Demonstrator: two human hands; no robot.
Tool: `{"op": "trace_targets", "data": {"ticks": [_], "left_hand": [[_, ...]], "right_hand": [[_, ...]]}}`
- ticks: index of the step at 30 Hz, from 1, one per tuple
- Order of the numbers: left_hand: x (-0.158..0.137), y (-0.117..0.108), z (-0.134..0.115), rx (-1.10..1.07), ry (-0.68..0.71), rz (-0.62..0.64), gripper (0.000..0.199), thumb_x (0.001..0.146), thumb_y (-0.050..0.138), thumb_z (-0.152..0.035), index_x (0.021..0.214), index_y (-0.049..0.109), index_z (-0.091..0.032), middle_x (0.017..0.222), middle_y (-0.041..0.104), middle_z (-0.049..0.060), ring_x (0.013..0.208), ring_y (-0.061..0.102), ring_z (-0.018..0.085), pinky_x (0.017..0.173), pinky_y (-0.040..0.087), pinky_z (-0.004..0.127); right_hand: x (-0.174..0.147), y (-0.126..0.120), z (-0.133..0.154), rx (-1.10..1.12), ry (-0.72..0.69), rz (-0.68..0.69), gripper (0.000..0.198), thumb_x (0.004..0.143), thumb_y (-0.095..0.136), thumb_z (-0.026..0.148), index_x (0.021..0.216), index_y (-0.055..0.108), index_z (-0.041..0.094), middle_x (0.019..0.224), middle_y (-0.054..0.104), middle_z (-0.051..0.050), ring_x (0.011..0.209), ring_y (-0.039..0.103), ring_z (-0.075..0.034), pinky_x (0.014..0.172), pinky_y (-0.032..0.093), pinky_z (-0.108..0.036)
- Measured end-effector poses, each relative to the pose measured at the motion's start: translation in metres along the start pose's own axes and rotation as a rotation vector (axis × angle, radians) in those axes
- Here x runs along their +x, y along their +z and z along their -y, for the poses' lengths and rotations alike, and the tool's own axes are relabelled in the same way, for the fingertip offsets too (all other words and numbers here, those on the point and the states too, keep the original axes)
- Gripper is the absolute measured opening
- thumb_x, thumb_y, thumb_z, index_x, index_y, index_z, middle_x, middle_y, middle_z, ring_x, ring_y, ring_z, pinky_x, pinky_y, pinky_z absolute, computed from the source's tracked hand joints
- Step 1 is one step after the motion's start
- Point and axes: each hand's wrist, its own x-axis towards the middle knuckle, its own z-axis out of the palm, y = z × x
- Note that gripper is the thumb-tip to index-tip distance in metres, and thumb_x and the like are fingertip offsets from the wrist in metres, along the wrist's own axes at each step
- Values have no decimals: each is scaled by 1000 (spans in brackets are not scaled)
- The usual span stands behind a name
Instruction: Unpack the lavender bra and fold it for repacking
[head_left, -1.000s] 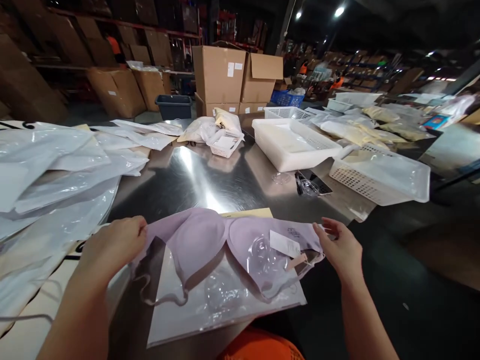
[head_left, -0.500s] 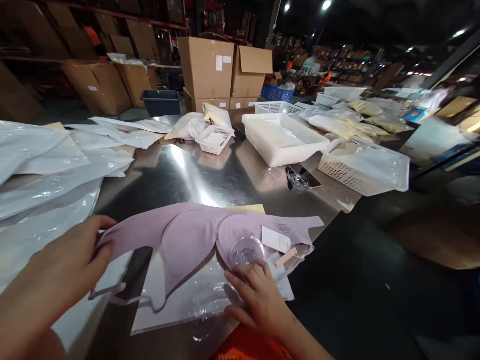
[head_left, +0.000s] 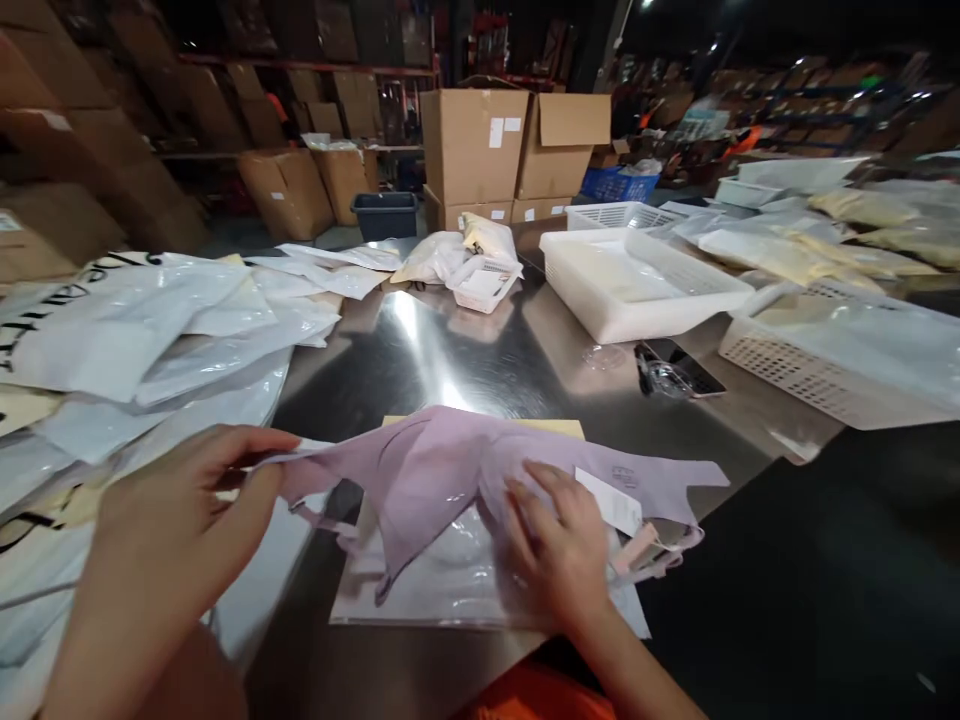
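My left hand (head_left: 172,530) pinches the lilac bra (head_left: 450,470) by its wing, keeping it taut over the clear bag (head_left: 450,590) on the bench (head_left: 450,350), while my right hand (head_left: 562,550), fingers spread, presses one cup flat.

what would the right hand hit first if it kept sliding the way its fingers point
The right hand lies flat on the lilac bra, fingers pointing up and left across the cup. Going on, it would probably cross the bra's centre and reach the yellow sheet under its far edge, then bare steel table. Depth is hard to judge.
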Motion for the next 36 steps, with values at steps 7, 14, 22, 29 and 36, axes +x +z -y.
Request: {"op": "trace_targets", "data": {"ticks": [7,14,22,29,36], "left_hand": [[7,-6,-3,-148,-28,165,36,73,55,-49,103,67,-32,68,67,-7,60,60,17,58,42,27],[7,5,-11,-687,-58,280,34,70,69,-39,99,61,-23,62,61,-3,54,58,16,50,52,26],[2,48,-32,-892,4,317,25,72,71,-29,92,56,-23,63,56,-6,52,49,9,50,44,19],[-6,151,-40,-642,113,676,14,77,58,-27,91,57,-24,66,60,-3,54,51,14,51,39,26],[-3,173,-32,-569,97,684,22,73,55,-25,93,62,-21,67,58,-3,58,52,15,56,39,27]], "right_hand": [[0,31,5,-26,-147,114,30,94,47,5,112,67,18,111,71,-6,93,65,-19,93,42,-38],[-1,33,10,-307,-45,355,37,91,50,14,126,61,10,119,64,-18,105,57,-36,89,40,-54],[-4,40,16,-285,-32,405,36,91,48,24,122,60,12,137,55,-20,127,46,-37,104,34,-59],[-1,12,2,-34,-74,341,42,94,47,24,134,52,15,142,50,-16,133,44,-32,111,33,-55],[-26,-56,-142,-458,802,-25,70,84,49,55,132,55,4,127,55,-28,118,51,-48,96,41,-63]]}}
